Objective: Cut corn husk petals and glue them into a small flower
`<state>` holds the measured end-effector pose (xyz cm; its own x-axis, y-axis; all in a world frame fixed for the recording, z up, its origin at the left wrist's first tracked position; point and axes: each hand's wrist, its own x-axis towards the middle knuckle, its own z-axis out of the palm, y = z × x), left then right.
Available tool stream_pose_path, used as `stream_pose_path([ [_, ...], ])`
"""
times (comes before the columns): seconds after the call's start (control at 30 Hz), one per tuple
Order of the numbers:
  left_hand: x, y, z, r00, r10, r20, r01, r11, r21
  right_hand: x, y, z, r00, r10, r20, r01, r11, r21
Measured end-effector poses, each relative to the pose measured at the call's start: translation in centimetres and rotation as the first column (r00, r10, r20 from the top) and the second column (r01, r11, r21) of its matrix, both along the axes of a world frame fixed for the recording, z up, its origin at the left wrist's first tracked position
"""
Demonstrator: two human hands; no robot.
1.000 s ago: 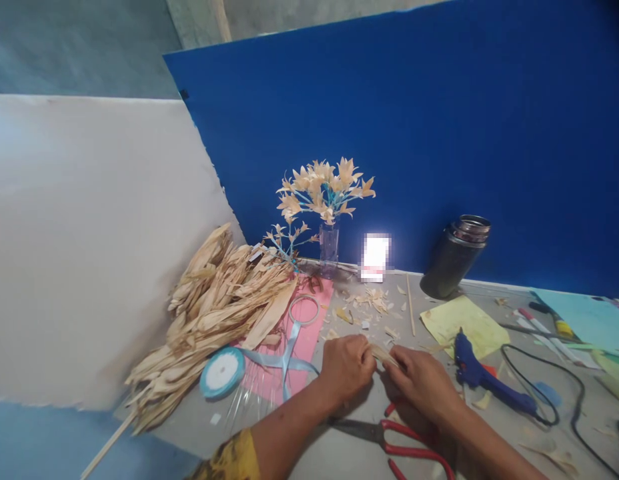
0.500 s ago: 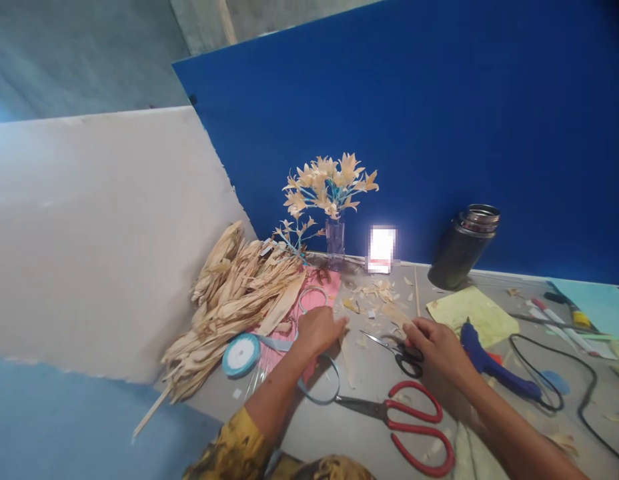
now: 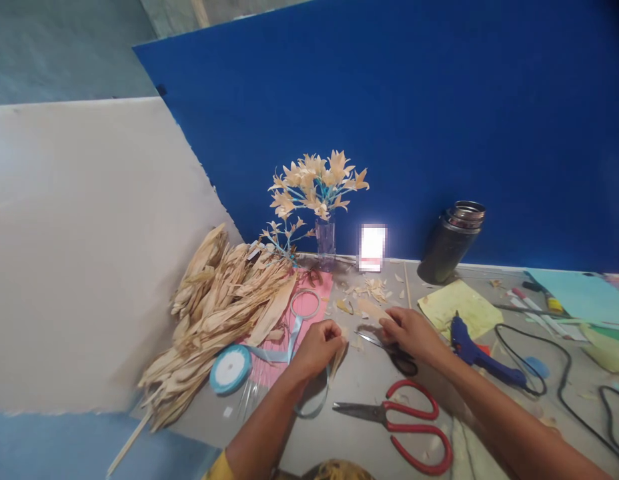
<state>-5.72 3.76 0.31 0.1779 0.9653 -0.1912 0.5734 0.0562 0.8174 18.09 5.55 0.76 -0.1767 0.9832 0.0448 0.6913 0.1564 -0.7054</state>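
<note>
My left hand (image 3: 318, 348) is closed, its thumb and fingers pinching a narrow strip of dried corn husk (image 3: 338, 357) that hangs down. To its right, my right hand (image 3: 412, 333) grips a wider, pale piece of corn husk (image 3: 372, 310) pointing left. Small black-handled scissors (image 3: 404, 365) lie on the table, partly covered by my right hand. Nearer to me rest large red-handled scissors (image 3: 419, 427), blades pointing left. A light blue ribbon (image 3: 269, 354) runs from its roll (image 3: 230, 369) towards my left wrist, where part of it is hidden.
Left lies a big bundle of dried corn husks (image 3: 214, 320). Husk flowers (image 3: 319, 180) stand in a clear vase (image 3: 325, 243) at the back. A dark flask (image 3: 449, 247), yellow paper (image 3: 457, 307) and a blue glue gun (image 3: 482, 357) with its cord are to the right.
The view has shifted slightly. My right hand has moved left with its husk piece, closer to my left hand. The fingers of my left hand are more curled around the strip.
</note>
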Motion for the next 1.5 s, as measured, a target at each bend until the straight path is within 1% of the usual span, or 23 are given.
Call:
stream_pose_path([
  [0.03,0.2,-0.1,0.1,0.995,-0.001,0.099,0.003,1.0,-0.025,-0.5,0.2,0.2,1.0,-0.009,-0.001,0.009,0.999,0.035],
  [0.1,0.7,-0.3,0.4,0.945,0.029,0.325,-0.001,0.996,-0.088,-1.5,0.1,0.6,0.999,-0.023,-0.039,0.027,0.996,0.089],
  [0.17,1.2,-0.7,0.7,0.877,0.07,0.475,-0.011,0.992,-0.126,-2.4,-0.5,1.0,0.982,0.006,-0.188,0.0,1.0,0.027],
  [0.2,1.5,-0.9,0.9,0.864,0.071,0.499,-0.01,0.992,-0.124,-2.8,-1.0,1.2,0.951,0.023,-0.309,-0.043,0.997,-0.057],
  [0.27,2.1,-1.3,1.2,0.878,0.031,0.478,0.015,0.996,-0.091,-3.3,-1.9,1.4,0.855,0.002,-0.519,-0.138,0.965,-0.223],
  [0.33,2.7,-1.6,1.3,0.868,-0.014,0.497,0.064,0.994,-0.084,-3.3,-2.7,1.5,0.798,-0.054,-0.601,-0.161,0.94,-0.299],
  [0.47,3.9,-1.9,1.0,0.804,-0.013,0.594,0.121,0.982,-0.143,-2.5,-3.2,1.3,0.741,-0.184,-0.646,-0.033,0.95,-0.309],
  [0.53,4.2,-1.8,0.7,0.8,0.016,0.6,0.113,0.978,-0.177,-2.0,-3.3,1.1,0.686,-0.219,-0.694,-0.033,0.943,-0.331],
  [0.6,4.3,-1.7,0.4,0.809,0.021,0.587,0.111,0.976,-0.189,-1.6,-3.4,0.8,0.655,-0.187,-0.732,-0.119,0.932,-0.343],
  [0.67,4.1,-1.7,0.3,0.821,-0.015,0.571,0.14,0.974,-0.175,-1.5,-3.5,0.5,0.644,-0.131,-0.754,-0.223,0.911,-0.348],
  [0.73,3.7,-1.7,0.4,0.813,-0.071,0.578,0.197,0.967,-0.159,-1.5,-3.7,0.2,0.601,-0.12,-0.79,-0.322,0.869,-0.377],
  [0.87,3.0,-1.5,1.0,0.703,-0.144,0.697,0.355,0.92,-0.168,-1.9,-4.2,0.0,0.45,-0.189,-0.873,-0.46,0.788,-0.408],
  [0.93,2.8,-1.2,1.3,0.643,-0.158,0.75,0.409,0.898,-0.162,-1.9,-4.2,0.1,0.404,-0.2,-0.892,-0.473,0.789,-0.391],
  [1.0,2.5,-1.0,1.3,0.607,-0.162,0.778,0.429,0.891,-0.148,-1.7,-4.0,0.3,0.323,-0.227,-0.919,-0.458,0.812,-0.362],
  [1.1,2.1,-0.8,1.0,0.601,-0.132,0.788,0.397,0.906,-0.151,-1.2,-3.6,0.7,0.187,-0.283,-0.941,-0.406,0.85,-0.336],
  [1.13,2.1,-0.8,0.8,0.615,-0.113,0.78,0.37,0.916,-0.158,-1.2,-3.5,0.8,0.182,-0.292,-0.939,-0.401,0.849,-0.343],
  [1.17,2.1,-0.9,0.5,0.635,-0.093,0.767,0.338,0.926,-0.168,-1.2,-3.4,0.9,0.215,-0.289,-0.933,-0.399,0.846,-0.354],
  [1.23,2.2,-1.1,0.1,0.685,-0.062,0.726,0.286,0.939,-0.19,-1.7,-3.6,0.9,0.365,-0.216,-0.906,-0.382,0.852,-0.357],
  [1.3,2.4,-1.3,-0.2,0.722,-0.059,0.689,0.268,0.942,-0.2,-2.2,-3.9,0.7,0.526,-0.12,-0.842,-0.319,0.89,-0.326],
  [1.33,2.5,-1.4,-0.3,0.732,-0.066,0.678,0.261,0.946,-0.19,-2.4,-4.0,0.6,0.579,-0.093,-0.81,-0.287,0.906,-0.31],
  [1.37,2.6,-1.5,-0.4,0.736,-0.079,0.673,0.263,0.949,-0.175,-2.5,-4.1,0.4,0.597,-0.088,-0.798,-0.284,0.906,-0.312],
  [1.4,2.6,-1.5,-0.4,0.732,-0.1,0.674,0.279,0.946,-0.163,-2.5,-4.1,0.3,0.583,-0.103,-0.806,-0.308,0.89,-0.336],
  [1.5,2.6,-1.5,-0.3,0.684,-0.163,0.711,0.382,0.91,-0.159,-2.0,-4.0,0.0,0.457,-0.185,-0.87,-0.465,0.784,-0.412],
])
